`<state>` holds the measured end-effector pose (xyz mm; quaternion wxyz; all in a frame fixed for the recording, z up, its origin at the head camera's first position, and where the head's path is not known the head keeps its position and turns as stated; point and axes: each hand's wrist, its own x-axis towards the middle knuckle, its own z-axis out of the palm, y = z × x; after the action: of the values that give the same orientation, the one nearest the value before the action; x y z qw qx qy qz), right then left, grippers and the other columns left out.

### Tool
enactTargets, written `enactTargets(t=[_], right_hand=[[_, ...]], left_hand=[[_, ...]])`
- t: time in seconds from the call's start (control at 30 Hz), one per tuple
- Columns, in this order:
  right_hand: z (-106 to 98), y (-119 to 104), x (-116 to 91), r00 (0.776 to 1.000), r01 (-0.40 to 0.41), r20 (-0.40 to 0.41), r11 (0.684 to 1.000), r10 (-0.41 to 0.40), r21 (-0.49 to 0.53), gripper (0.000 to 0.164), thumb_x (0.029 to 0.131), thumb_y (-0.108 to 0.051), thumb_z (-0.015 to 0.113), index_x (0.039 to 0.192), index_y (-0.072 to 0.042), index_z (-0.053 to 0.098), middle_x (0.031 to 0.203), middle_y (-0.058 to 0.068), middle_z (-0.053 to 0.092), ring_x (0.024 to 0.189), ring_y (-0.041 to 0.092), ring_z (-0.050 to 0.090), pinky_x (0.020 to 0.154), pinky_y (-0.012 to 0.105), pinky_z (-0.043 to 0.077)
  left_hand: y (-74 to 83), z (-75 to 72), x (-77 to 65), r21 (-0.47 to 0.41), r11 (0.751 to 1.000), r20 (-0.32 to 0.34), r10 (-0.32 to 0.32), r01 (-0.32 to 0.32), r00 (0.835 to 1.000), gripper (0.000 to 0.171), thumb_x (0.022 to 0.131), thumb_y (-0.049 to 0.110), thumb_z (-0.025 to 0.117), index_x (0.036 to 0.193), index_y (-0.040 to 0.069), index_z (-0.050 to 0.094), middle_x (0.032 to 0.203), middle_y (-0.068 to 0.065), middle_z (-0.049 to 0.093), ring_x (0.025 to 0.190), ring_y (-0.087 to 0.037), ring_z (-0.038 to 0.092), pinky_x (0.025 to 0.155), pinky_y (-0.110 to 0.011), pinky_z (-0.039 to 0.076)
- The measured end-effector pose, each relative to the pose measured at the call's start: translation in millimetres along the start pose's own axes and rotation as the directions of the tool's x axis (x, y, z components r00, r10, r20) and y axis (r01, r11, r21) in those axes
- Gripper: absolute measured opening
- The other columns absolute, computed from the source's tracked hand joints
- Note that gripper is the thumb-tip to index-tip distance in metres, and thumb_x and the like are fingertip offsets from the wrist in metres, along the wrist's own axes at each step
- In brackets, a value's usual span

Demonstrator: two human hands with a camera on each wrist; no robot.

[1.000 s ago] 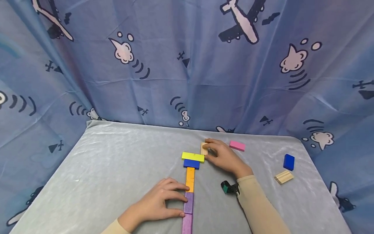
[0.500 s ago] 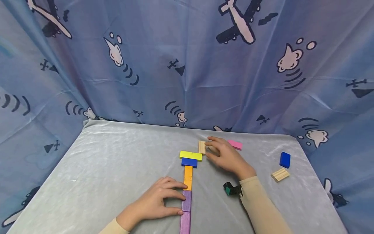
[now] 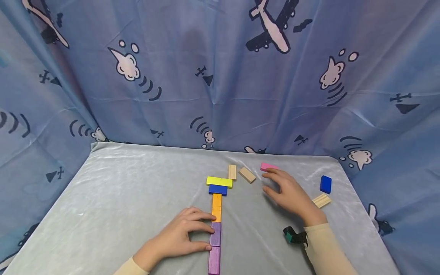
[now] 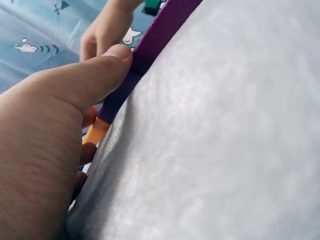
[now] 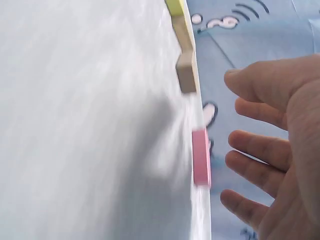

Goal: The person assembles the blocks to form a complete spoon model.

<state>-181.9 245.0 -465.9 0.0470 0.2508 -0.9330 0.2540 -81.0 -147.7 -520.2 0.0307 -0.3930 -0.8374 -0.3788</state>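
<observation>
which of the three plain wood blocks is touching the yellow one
The upright-looking wood block at the yellow block's far right corner; the other two lie apart from it.

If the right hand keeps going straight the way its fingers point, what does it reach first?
Most likely the pink block: the right hand is open, fingers aimed at it with only bare cloth between in the wrist view. The loose wooden block lies off to the side.

Head view: nearest purple block (image 3: 214, 260) cut off by bottom edge; right hand (image 3: 291, 195) covers part of the pink block (image 3: 267, 167). Right wrist view: counter (image 5: 90, 125) and pink block blurred. Left wrist view: left hand (image 4: 45, 145) hides most of the orange block (image 4: 95, 132).
</observation>
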Motion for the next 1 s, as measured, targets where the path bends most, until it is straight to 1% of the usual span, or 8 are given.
enactTargets(t=[0.13,0.27,0.37,0.5,0.77,1.0], right_hand=[[-8,12,-23,0.998,-0.068,-0.005,0.997,0.068,-0.020,0.047,0.103,-0.022,0.077,0.146,-0.005,0.067,0.160,0.021,0.054,0.149,0.047,0.045,0.119,0.069,0.036],[-17,22,-42,0.993,-0.118,-0.011,0.993,0.118,-0.027,0.047,0.104,-0.022,0.077,0.146,-0.004,0.066,0.161,0.022,0.052,0.150,0.049,0.044,0.117,0.072,0.037],[-23,30,-55,0.988,-0.145,-0.049,0.989,0.144,-0.028,0.046,0.104,-0.021,0.077,0.145,-0.003,0.067,0.160,0.024,0.052,0.148,0.051,0.044,0.114,0.074,0.038],[-30,39,-71,0.976,-0.194,-0.108,0.981,0.190,-0.028,0.044,0.103,-0.021,0.077,0.141,0.001,0.067,0.157,0.028,0.053,0.145,0.055,0.045,0.110,0.075,0.039],[-40,56,-93,0.949,-0.295,-0.132,0.954,0.286,-0.056,0.046,0.104,-0.025,0.076,0.140,0.002,0.066,0.157,0.031,0.051,0.144,0.058,0.043,0.110,0.077,0.037],[-45,65,-108,0.934,-0.346,-0.125,0.935,0.335,-0.079,0.050,0.104,-0.030,0.077,0.138,0.005,0.067,0.152,0.033,0.054,0.141,0.058,0.045,0.110,0.076,0.037]], left_hand=[[-0.6,2.2,-2.4,0.005,1.000,-0.016,-0.001,0.001,1.000,0.031,0.092,0.047,0.089,0.119,0.034,0.083,0.145,0.016,0.066,0.131,-0.006,0.056,0.109,-0.042,0.048],[-2.0,4.4,-5.4,0.017,1.000,-0.039,0.017,-0.016,0.999,0.029,0.093,0.049,0.087,0.119,0.036,0.082,0.145,0.015,0.067,0.130,-0.008,0.057,0.107,-0.043,0.049],[-2.0,4.6,-6.6,0.026,0.999,-0.052,0.030,-0.029,0.998,0.028,0.094,0.048,0.087,0.120,0.037,0.081,0.144,0.013,0.067,0.129,-0.010,0.058,0.105,-0.044,0.049],[-1.6,3.9,-6.5,0.021,1.000,-0.046,0.023,-0.022,0.999,0.029,0.094,0.048,0.086,0.121,0.038,0.081,0.145,0.014,0.067,0.129,-0.010,0.057,0.106,-0.045,0.050],[-1.4,5.8,-4.7,0.026,0.999,-0.047,0.039,-0.038,0.998,0.030,0.093,0.047,0.088,0.121,0.037,0.081,0.146,0.014,0.066,0.129,-0.009,0.058,0.105,-0.044,0.050],[0.9,8.4,-0.9,0.018,0.999,-0.036,0.038,-0.038,0.999,0.030,0.094,0.048,0.087,0.121,0.038,0.081,0.146,0.013,0.066,0.129,-0.009,0.057,0.105,-0.045,0.050]])
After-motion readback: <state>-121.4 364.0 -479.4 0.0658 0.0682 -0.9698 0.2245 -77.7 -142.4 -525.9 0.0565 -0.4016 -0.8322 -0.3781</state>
